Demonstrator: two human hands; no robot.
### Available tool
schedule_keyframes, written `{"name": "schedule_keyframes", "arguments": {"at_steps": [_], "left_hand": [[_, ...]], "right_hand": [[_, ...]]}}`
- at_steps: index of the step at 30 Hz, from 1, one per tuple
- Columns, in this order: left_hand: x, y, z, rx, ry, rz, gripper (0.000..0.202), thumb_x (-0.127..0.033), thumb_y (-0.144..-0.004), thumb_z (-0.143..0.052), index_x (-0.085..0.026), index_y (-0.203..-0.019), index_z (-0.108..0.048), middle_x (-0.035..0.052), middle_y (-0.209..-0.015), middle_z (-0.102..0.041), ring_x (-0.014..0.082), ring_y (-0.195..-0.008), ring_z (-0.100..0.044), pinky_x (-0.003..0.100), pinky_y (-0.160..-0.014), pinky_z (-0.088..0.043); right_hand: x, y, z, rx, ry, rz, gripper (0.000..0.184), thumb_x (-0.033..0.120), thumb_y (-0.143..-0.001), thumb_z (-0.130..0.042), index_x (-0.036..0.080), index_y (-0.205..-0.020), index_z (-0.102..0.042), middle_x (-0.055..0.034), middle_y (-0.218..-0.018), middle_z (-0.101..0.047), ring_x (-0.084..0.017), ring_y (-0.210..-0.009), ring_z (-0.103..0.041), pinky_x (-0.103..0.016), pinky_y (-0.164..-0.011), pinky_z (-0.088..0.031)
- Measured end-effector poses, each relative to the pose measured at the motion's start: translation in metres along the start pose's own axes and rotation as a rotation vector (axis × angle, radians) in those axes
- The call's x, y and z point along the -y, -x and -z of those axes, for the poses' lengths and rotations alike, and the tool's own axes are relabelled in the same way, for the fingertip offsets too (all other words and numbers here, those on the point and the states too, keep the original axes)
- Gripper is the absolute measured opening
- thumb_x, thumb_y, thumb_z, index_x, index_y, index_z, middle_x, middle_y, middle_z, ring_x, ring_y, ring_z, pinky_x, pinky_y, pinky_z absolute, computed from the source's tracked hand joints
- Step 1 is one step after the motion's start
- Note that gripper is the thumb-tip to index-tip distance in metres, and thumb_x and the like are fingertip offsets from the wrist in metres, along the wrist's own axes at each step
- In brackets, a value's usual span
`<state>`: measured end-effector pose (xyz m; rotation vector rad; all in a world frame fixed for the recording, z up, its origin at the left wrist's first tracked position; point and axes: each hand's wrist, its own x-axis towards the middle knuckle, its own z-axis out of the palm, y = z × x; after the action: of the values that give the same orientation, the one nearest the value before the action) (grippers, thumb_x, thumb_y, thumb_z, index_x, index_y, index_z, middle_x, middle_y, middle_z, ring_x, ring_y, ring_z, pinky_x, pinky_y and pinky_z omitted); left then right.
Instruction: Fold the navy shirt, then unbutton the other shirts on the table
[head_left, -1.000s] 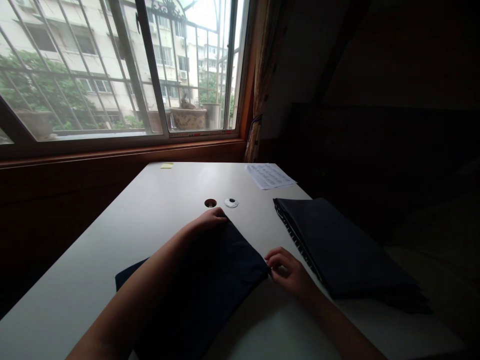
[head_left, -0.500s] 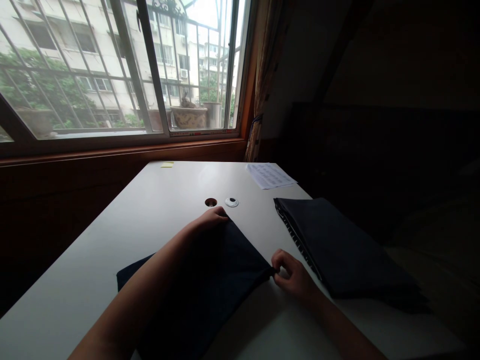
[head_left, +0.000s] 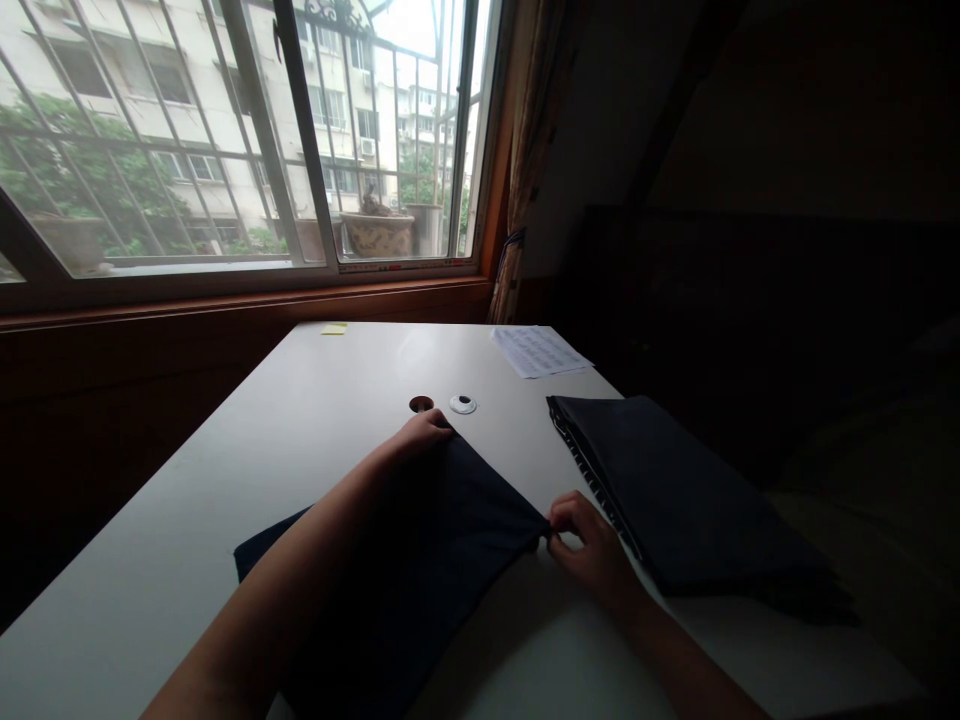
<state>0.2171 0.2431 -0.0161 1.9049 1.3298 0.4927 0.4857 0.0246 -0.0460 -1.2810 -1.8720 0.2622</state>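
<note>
Dark navy-blue cloth piece (head_left: 480,510) spread over white table (head_left: 247,440), far corner pinched in left grip (head_left: 426,430), right-hand corner clamped in right grip (head_left: 591,550), edge stretched between, surface matte, creased near right grip.

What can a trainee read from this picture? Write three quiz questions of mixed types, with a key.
1. Multiple choice: what lies on the white table just right of the right hand?
A) a yellow note
B) a folded dark stack
C) a plant pot

2. True or false: the left hand touches the dark cloth.

3. Fill the gap: the printed papers lie near the table's far ____ corner.

Key: 1 B; 2 true; 3 right.
</note>
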Motion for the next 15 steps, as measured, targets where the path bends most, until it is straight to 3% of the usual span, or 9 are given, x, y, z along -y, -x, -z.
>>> {"name": "schedule_keyframes", "arguments": {"at_steps": [4, 8, 11, 13, 15], "left_hand": [[0.004, -0.005, -0.001, -0.054, -0.068, -0.029, 0.023, -0.033, -0.08, -0.067, -0.019, -0.099, -0.065, 0.0067, -0.102, -0.07, 0.0256, -0.097, -0.066, 0.031, -0.081, -0.052], [0.013, -0.006, 0.003, -0.135, -0.16, -0.068, 0.024, -0.031, -0.085, -0.062, -0.018, -0.105, -0.064, 0.0105, -0.108, -0.069, 0.0283, -0.099, -0.067, 0.037, -0.083, -0.054], [0.015, -0.001, 0.004, -0.19, -0.236, -0.155, 0.029, -0.024, -0.09, -0.056, -0.017, -0.118, -0.061, 0.0137, -0.122, -0.065, 0.0282, -0.109, -0.064, 0.042, -0.095, -0.052], [0.012, 0.007, 0.0, -0.216, -0.29, -0.253, 0.039, -0.022, -0.092, -0.053, -0.018, -0.131, -0.056, 0.0149, -0.138, -0.055, 0.0291, -0.127, -0.054, 0.046, -0.109, -0.042], [0.007, 0.015, -0.005, -0.2, -0.336, -0.371, 0.044, -0.026, -0.094, -0.055, -0.024, -0.137, -0.053, 0.0107, -0.15, -0.047, 0.0287, -0.142, -0.039, 0.048, -0.12, -0.028]], "right_hand": [[-0.004, 0.001, 0.002, -0.008, 0.121, 0.035, 0.026, 0.003, -0.079, -0.05, 0.026, -0.092, -0.052, -0.0013, -0.084, -0.052, -0.018, -0.074, -0.056, -0.033, -0.07, -0.05], [-0.003, 0.0, 0.007, -0.046, 0.172, 0.042, 0.02, 0.005, -0.082, -0.05, 0.025, -0.083, -0.053, -0.0017, -0.081, -0.053, -0.018, -0.075, -0.058, -0.033, -0.071, -0.052], [0.004, -0.003, 0.007, -0.061, 0.158, 0.095, 0.023, 0.012, -0.088, -0.052, 0.024, -0.106, -0.06, -0.0078, -0.106, -0.061, -0.024, -0.099, -0.063, -0.04, -0.088, -0.055], [0.009, -0.005, 0.005, 0.022, 0.166, 0.158, 0.039, 0.016, -0.093, -0.051, 0.024, -0.131, -0.054, -0.0115, -0.132, -0.056, -0.027, -0.123, -0.056, -0.045, -0.104, -0.05], [0.013, -0.007, 0.002, 0.148, 0.201, 0.22, 0.047, 0.017, -0.095, -0.05, 0.025, -0.142, -0.048, -0.0111, -0.145, -0.05, -0.028, -0.136, -0.047, -0.048, -0.112, -0.044]]}}
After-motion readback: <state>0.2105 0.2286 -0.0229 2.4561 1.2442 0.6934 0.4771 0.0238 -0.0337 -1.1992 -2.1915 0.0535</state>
